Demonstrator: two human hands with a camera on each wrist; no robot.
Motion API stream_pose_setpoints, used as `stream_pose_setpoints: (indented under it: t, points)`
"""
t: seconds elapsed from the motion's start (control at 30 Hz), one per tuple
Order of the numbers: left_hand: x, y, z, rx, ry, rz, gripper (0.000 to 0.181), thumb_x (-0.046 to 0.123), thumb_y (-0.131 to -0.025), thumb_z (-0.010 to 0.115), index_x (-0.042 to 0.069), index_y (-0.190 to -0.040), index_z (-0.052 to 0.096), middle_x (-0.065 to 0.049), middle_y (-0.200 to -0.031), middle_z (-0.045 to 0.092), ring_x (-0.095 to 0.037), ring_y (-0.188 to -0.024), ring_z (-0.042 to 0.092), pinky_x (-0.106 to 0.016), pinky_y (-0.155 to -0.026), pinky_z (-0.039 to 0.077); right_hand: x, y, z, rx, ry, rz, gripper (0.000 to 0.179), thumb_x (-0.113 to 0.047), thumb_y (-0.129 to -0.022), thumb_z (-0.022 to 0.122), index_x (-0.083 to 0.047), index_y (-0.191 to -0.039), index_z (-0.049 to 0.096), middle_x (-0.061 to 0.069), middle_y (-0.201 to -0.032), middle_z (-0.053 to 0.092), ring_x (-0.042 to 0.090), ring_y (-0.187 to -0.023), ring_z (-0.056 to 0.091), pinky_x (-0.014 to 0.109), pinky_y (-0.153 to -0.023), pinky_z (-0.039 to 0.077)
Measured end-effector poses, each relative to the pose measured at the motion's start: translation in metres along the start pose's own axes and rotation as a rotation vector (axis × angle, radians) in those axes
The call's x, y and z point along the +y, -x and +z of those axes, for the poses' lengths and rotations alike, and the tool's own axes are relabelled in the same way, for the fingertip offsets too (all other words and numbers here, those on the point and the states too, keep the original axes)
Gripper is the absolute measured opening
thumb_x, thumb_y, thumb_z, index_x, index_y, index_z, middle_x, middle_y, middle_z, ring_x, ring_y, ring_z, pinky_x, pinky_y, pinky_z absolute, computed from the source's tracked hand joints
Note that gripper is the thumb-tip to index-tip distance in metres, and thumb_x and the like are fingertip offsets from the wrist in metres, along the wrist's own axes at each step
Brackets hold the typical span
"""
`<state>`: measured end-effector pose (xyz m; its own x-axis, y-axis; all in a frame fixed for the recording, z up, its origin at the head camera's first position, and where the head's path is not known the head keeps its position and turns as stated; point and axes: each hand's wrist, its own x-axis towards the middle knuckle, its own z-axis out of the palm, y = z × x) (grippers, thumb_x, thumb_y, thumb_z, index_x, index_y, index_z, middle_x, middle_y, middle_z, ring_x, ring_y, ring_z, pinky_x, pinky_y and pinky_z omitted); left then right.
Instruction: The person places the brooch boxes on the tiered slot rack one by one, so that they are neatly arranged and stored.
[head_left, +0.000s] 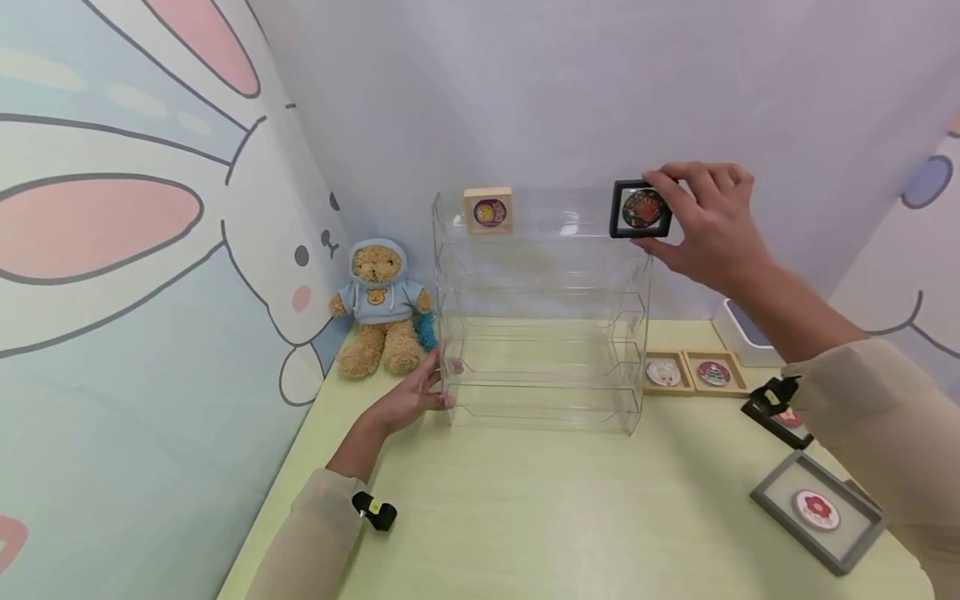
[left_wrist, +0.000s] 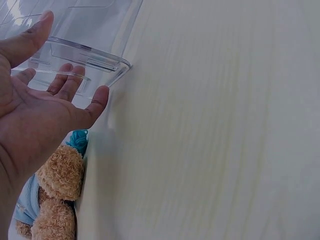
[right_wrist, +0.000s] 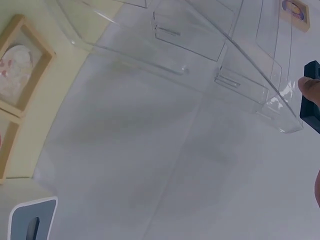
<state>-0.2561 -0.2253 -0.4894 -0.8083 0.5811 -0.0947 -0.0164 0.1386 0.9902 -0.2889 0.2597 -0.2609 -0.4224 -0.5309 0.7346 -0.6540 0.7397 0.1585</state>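
A clear acrylic tiered rack (head_left: pixel 540 375) stands upright on the table. At its top right end, my right hand (head_left: pixel 712 217) pinches a small black square frame (head_left: pixel 617 208) between thumb and fingers; a round dark badge with a red design shows inside. The right wrist view catches only the thumb (right_wrist: pixel 311 89) and part of that frame, right at the rack's upper corner. Low on the rack's left side, my left hand (head_left: pixel 408 400) touches the side panel with spread, fairly straight fingers. A light wooden frame (head_left: pixel 488 192) with a purple and yellow badge sits on the top tier.
A teddy bear (head_left: pixel 386 308) in a blue hoodie sits left of the rack. To the right lie two wooden frames (head_left: pixel 688 392), a black frame (head_left: pixel 776 429) partly under the sleeve, and a grey frame (head_left: pixel 780 492) with a flower badge. A white box (head_left: pixel 742 333) stands behind them.
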Motion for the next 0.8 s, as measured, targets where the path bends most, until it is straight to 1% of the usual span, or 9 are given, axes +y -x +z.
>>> stream_pose_setpoints:
  t: [0.13,0.3,0.47,0.63,0.73,0.8]
  points:
    - [0.0,0.001,0.001,0.0,-0.002,0.001,0.111,-0.002,-0.105,0.068,0.034,-0.179,-0.006,-0.02,-0.176,0.029,-0.042,-0.17,0.02,-0.053,-0.117,0.049,-0.007,-0.013,0.01,0.011,0.015,-0.006,0.082,-0.017,-0.087,0.095,0.002,-0.156,0.055,0.033,-0.146,0.055,0.056,-0.127,0.048,0.08,-0.106,0.025]
    - [-0.001,0.0,0.0,-0.002,-0.002,0.013,0.11,-0.001,-0.106,0.068,0.033,-0.179,-0.006,-0.021,-0.176,0.03,-0.044,-0.17,0.02,-0.054,-0.118,0.049,-0.017,-0.03,0.023,0.017,0.055,-0.011,0.075,-0.018,-0.093,0.091,-0.001,-0.157,0.055,0.029,-0.148,0.055,0.052,-0.13,0.046,0.079,-0.108,0.026]
    - [0.001,0.002,0.001,0.001,-0.004,-0.003,0.11,-0.003,-0.106,0.066,0.032,-0.179,-0.009,-0.019,-0.177,0.028,-0.041,-0.171,0.017,-0.055,-0.121,0.046,-0.024,-0.046,0.036,0.015,0.083,-0.007,0.071,-0.018,-0.095,0.088,-0.002,-0.156,0.056,0.027,-0.149,0.055,0.051,-0.132,0.047,0.08,-0.107,0.028]
    - [0.0,0.002,0.001,0.001,0.009,-0.006,0.112,0.001,-0.106,0.069,0.03,-0.179,-0.011,-0.018,-0.178,0.027,-0.04,-0.172,0.015,-0.048,-0.117,0.048,-0.029,-0.056,0.048,-0.015,0.112,0.017,0.069,-0.017,-0.096,0.087,-0.003,-0.157,0.056,0.025,-0.152,0.054,0.05,-0.138,0.047,0.079,-0.109,0.029]
    - [-0.001,0.001,0.001,-0.003,0.019,0.001,0.113,0.005,-0.106,0.072,0.03,-0.179,-0.011,-0.018,-0.177,0.027,-0.04,-0.172,0.014,-0.042,-0.115,0.049,-0.031,-0.059,0.053,-0.033,0.115,0.026,0.07,-0.016,-0.097,0.085,-0.003,-0.158,0.054,0.024,-0.154,0.054,0.05,-0.14,0.046,0.079,-0.111,0.029]
    - [-0.001,0.002,0.001,-0.011,0.017,0.007,0.114,0.006,-0.105,0.073,0.03,-0.179,-0.011,-0.019,-0.178,0.026,-0.039,-0.172,0.013,-0.04,-0.114,0.05,-0.032,-0.06,0.055,-0.03,0.107,0.032,0.071,-0.015,-0.096,0.086,-0.003,-0.158,0.055,0.023,-0.154,0.054,0.049,-0.141,0.046,0.078,-0.112,0.03]
